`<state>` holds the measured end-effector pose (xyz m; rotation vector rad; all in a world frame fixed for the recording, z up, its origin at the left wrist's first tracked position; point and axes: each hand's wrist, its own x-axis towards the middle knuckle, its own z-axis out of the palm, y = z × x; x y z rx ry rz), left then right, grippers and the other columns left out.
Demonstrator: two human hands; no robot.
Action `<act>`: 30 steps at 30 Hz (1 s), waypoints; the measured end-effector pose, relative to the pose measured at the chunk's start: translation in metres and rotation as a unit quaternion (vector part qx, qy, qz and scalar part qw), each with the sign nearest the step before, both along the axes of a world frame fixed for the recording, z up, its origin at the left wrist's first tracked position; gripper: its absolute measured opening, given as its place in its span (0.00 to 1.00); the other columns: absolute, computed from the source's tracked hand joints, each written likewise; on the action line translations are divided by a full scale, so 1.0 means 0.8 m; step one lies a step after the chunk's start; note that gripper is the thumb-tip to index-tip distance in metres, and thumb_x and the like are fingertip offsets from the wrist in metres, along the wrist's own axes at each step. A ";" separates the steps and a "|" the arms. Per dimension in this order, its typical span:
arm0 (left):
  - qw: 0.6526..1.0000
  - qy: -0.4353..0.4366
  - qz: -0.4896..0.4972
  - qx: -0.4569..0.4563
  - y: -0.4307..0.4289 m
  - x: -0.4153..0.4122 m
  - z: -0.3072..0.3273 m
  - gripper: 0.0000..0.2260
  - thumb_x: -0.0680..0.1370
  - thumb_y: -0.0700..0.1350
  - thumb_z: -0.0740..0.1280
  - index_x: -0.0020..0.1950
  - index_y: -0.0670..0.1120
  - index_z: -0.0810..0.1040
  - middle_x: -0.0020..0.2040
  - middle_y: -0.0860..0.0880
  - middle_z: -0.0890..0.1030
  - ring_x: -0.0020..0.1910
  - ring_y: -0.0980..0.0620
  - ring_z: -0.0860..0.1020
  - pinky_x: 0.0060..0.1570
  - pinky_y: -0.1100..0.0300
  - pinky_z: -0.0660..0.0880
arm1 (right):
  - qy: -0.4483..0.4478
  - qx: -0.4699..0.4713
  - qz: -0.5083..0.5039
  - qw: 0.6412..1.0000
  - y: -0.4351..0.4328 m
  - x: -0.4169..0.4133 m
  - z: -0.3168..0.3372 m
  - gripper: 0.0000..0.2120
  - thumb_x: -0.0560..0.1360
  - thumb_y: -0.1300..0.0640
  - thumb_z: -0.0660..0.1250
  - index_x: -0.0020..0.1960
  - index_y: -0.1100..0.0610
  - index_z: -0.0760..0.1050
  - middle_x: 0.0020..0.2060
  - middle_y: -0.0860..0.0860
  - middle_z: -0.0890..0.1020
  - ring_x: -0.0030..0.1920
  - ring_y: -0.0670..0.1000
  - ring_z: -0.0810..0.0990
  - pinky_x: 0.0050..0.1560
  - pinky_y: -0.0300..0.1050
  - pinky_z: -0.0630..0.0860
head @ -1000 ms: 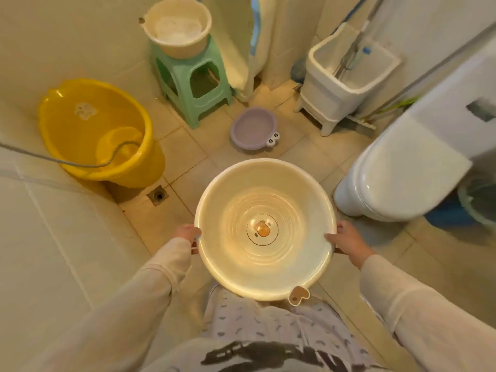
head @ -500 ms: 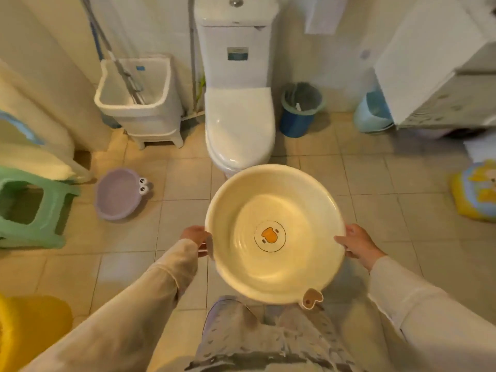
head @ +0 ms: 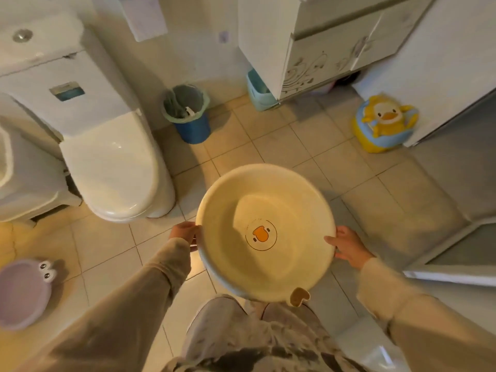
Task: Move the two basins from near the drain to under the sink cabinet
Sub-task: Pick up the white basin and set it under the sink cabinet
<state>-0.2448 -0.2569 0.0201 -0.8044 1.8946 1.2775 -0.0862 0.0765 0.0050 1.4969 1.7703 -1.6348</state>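
Cream basin (head: pixel 265 232) with the duck print is held above the tiled floor (head: pixel 308 146), roughly centre frame, tilted so its far rim sits higher than the near rim. Left hand (head: pixel 183 233) grips the left rim; right hand (head: pixel 347 247) grips the right rim with fingers curled over the edge. Both hands are closed on the basin. The sink cabinet (head: pixel 330 55) stands at far right, with a dark gap beneath it.

Hazards from this position:
- Slip risk: only the rim is held, so a wet edge could let the tilted basin drop.
- Collision risk: the blue bin (head: pixel 192 124), the light-blue container (head: pixel 259 95) and the duck toy (head: pixel 383 122) flank the approach to the cabinet gap.
- Incomplete task: the purple basin (head: pixel 22 294) remains on the floor at near left, well apart from the cabinet.
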 end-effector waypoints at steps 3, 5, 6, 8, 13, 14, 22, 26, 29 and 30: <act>1.000 -0.007 -0.030 0.004 0.068 -0.032 -0.001 0.13 0.77 0.36 0.62 0.60 0.40 0.76 0.40 0.45 0.77 0.37 0.47 0.75 0.42 0.56 0.74 | 0.001 0.013 -0.017 1.000 0.056 -0.008 0.008 0.19 0.74 0.67 0.65 0.63 0.65 0.68 0.62 0.62 0.76 0.55 0.59 0.76 0.44 0.49 0.77; 0.998 -0.006 -0.056 0.003 0.110 -0.051 -0.002 0.15 0.77 0.37 0.61 0.63 0.39 0.75 0.43 0.43 0.78 0.41 0.45 0.76 0.44 0.55 0.74 | 0.004 0.019 -0.031 0.999 0.091 -0.013 0.012 0.19 0.74 0.67 0.65 0.63 0.65 0.68 0.62 0.62 0.76 0.58 0.61 0.76 0.47 0.53 0.78; 0.998 -0.004 -0.067 0.004 0.130 -0.062 -0.001 0.15 0.77 0.37 0.61 0.63 0.39 0.75 0.44 0.43 0.78 0.41 0.45 0.76 0.44 0.55 0.75 | 0.007 0.022 -0.040 0.999 0.106 -0.014 0.013 0.18 0.74 0.67 0.65 0.63 0.65 0.69 0.62 0.62 0.76 0.60 0.62 0.76 0.52 0.57 0.77; 0.996 0.000 -0.091 0.010 0.170 -0.083 0.000 0.16 0.77 0.37 0.61 0.64 0.38 0.74 0.45 0.43 0.78 0.39 0.46 0.76 0.44 0.54 0.74 | 0.012 0.029 -0.062 0.998 0.132 -0.017 0.016 0.18 0.74 0.66 0.65 0.62 0.64 0.69 0.62 0.62 0.76 0.60 0.62 0.76 0.53 0.57 0.76; 0.990 -0.008 -0.140 0.015 0.261 -0.141 -0.001 0.16 0.78 0.37 0.62 0.65 0.37 0.74 0.41 0.43 0.77 0.34 0.49 0.73 0.39 0.57 0.73 | 0.019 0.033 -0.102 0.994 0.188 -0.031 0.021 0.17 0.74 0.65 0.65 0.62 0.64 0.70 0.59 0.63 0.77 0.53 0.60 0.77 0.48 0.55 0.77; 0.988 -0.010 -0.151 0.015 0.278 -0.153 -0.002 0.16 0.77 0.37 0.62 0.65 0.37 0.74 0.39 0.44 0.77 0.34 0.49 0.73 0.39 0.57 0.73 | 0.016 0.034 -0.115 0.993 0.199 -0.035 0.021 0.17 0.74 0.65 0.65 0.63 0.64 0.70 0.59 0.63 0.77 0.53 0.60 0.76 0.52 0.57 0.76; 0.975 -0.002 -0.222 -0.004 0.428 -0.259 0.001 0.17 0.76 0.35 0.62 0.64 0.38 0.75 0.53 0.38 0.78 0.48 0.44 0.74 0.50 0.51 0.73 | 0.005 0.028 -0.209 0.977 0.289 -0.094 0.025 0.22 0.74 0.66 0.65 0.67 0.65 0.66 0.64 0.63 0.74 0.61 0.63 0.75 0.55 0.57 0.75; 0.969 -0.010 -0.247 -0.005 0.487 -0.305 0.012 0.16 0.76 0.35 0.62 0.64 0.38 0.75 0.60 0.36 0.79 0.48 0.43 0.74 0.48 0.51 0.73 | 0.005 0.026 -0.246 0.969 0.334 -0.128 0.032 0.23 0.74 0.65 0.66 0.68 0.65 0.66 0.65 0.63 0.74 0.63 0.64 0.74 0.59 0.59 0.74; 0.967 -0.007 -0.254 -0.006 0.527 -0.332 0.014 0.16 0.76 0.35 0.63 0.64 0.38 0.75 0.62 0.35 0.78 0.48 0.42 0.74 0.48 0.50 0.73 | 0.004 0.031 -0.263 0.964 0.366 -0.152 0.035 0.23 0.74 0.65 0.66 0.68 0.64 0.66 0.65 0.62 0.74 0.64 0.63 0.74 0.60 0.58 0.74; 0.967 -0.005 -0.255 -0.008 0.540 -0.340 0.015 0.16 0.76 0.35 0.62 0.64 0.38 0.75 0.60 0.35 0.78 0.48 0.42 0.74 0.48 0.50 0.73 | 0.004 0.031 -0.264 0.964 0.378 -0.159 0.036 0.23 0.74 0.65 0.66 0.68 0.64 0.67 0.65 0.62 0.74 0.64 0.63 0.74 0.61 0.59 0.74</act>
